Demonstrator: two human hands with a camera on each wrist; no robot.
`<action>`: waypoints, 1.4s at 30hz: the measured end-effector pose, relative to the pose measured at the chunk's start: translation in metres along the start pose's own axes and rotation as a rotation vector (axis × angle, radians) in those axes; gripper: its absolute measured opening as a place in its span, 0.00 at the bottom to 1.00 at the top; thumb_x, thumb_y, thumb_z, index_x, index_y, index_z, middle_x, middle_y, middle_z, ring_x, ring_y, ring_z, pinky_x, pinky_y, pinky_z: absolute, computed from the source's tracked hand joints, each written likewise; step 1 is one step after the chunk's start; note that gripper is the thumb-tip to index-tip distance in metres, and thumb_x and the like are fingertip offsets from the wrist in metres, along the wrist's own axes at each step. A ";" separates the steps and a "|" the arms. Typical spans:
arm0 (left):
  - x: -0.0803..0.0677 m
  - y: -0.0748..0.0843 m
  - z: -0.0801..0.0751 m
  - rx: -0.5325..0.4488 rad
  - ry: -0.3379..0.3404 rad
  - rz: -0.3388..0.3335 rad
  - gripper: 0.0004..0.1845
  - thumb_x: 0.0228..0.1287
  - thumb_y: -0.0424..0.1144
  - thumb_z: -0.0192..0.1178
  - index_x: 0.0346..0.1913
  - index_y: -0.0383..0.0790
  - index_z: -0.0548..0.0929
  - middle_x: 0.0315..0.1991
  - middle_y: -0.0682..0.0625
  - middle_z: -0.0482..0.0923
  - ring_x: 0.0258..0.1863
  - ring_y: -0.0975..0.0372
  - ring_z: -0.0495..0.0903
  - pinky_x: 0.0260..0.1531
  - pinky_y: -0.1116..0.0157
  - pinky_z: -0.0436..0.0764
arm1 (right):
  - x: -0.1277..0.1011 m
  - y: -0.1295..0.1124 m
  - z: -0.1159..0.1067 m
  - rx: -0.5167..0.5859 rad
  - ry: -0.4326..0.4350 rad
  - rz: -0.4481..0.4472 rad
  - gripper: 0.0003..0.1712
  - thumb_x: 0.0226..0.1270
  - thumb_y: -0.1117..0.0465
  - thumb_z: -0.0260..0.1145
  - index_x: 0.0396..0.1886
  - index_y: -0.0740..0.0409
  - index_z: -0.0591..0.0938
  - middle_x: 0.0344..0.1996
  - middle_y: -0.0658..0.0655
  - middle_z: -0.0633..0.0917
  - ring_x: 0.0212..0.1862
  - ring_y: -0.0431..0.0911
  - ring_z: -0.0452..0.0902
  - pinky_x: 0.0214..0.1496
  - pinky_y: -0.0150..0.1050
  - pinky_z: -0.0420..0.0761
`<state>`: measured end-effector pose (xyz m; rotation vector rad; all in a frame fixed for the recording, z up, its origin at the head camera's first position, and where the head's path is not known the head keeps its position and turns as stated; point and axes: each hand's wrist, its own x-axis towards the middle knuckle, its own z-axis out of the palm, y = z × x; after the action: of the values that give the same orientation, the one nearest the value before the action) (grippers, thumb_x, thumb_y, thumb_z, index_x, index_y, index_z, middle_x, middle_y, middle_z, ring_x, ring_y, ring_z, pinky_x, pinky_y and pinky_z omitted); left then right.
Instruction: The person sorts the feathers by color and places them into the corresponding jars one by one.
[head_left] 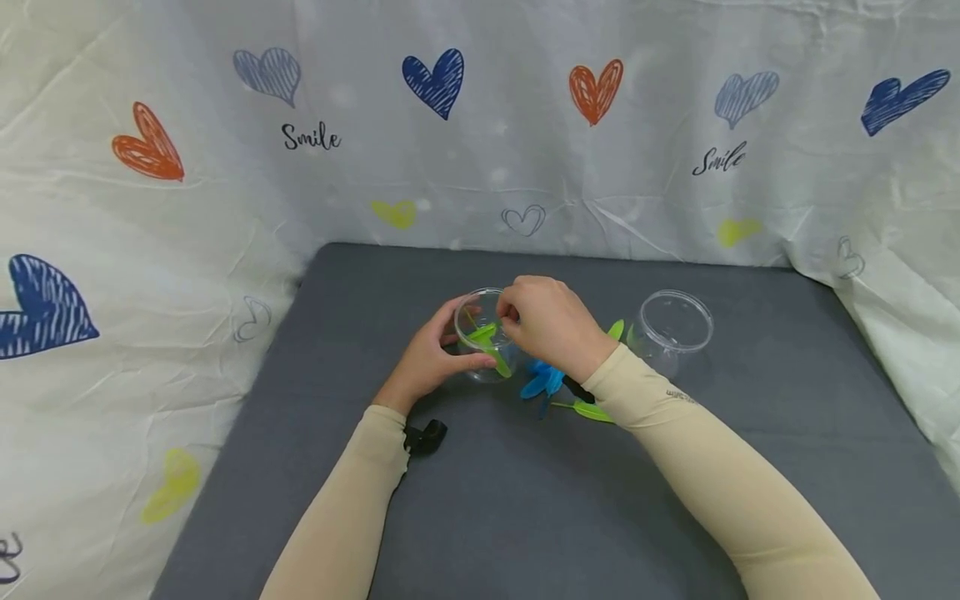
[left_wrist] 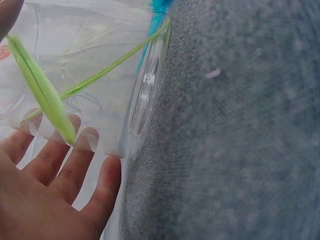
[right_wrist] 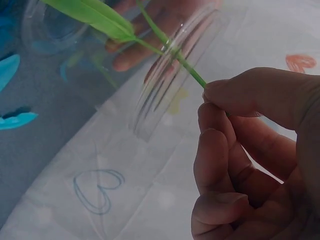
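1. Green feather (right_wrist: 100, 17) inside clear cup (head_left: 483, 333), mid desk (head_left: 480, 500); looks light, limp.
2. Right hand (head_left: 551, 325) fingers pinch its stiffer quill; best hold there.
3. Left hand (head_left: 427, 358) fingers curl round the cup.

Head view high, looking down; wrist views close, sharing clear cup (head_left: 483, 337).

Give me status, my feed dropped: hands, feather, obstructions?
Left hand grips clear cup. Right hand pinches green feather stem, blade inside cup. Nothing blocking.
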<state>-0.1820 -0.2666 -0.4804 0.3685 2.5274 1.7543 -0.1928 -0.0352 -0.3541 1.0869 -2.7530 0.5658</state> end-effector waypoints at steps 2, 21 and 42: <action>0.000 -0.001 0.002 -0.003 -0.004 -0.001 0.51 0.60 0.53 0.82 0.82 0.72 0.64 0.78 0.54 0.72 0.77 0.56 0.72 0.78 0.46 0.74 | 0.001 0.001 0.002 0.003 -0.008 0.001 0.08 0.75 0.66 0.68 0.40 0.57 0.94 0.34 0.54 0.87 0.33 0.46 0.81 0.37 0.40 0.85; 0.004 0.001 0.011 0.019 0.003 0.002 0.52 0.57 0.58 0.83 0.82 0.72 0.64 0.77 0.56 0.74 0.76 0.57 0.73 0.76 0.46 0.75 | -0.012 0.024 0.008 0.109 0.070 0.109 0.12 0.77 0.57 0.71 0.55 0.55 0.90 0.39 0.52 0.87 0.34 0.45 0.80 0.36 0.39 0.82; 0.005 0.000 0.004 0.037 0.030 -0.002 0.53 0.54 0.56 0.85 0.81 0.72 0.66 0.77 0.54 0.74 0.78 0.54 0.73 0.77 0.44 0.74 | -0.078 0.052 0.034 0.177 -0.015 0.191 0.06 0.73 0.57 0.73 0.44 0.54 0.91 0.35 0.48 0.86 0.34 0.41 0.79 0.37 0.36 0.82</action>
<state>-0.1866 -0.2615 -0.4817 0.3433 2.5829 1.7272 -0.1703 0.0363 -0.4207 0.8665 -2.8843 0.8427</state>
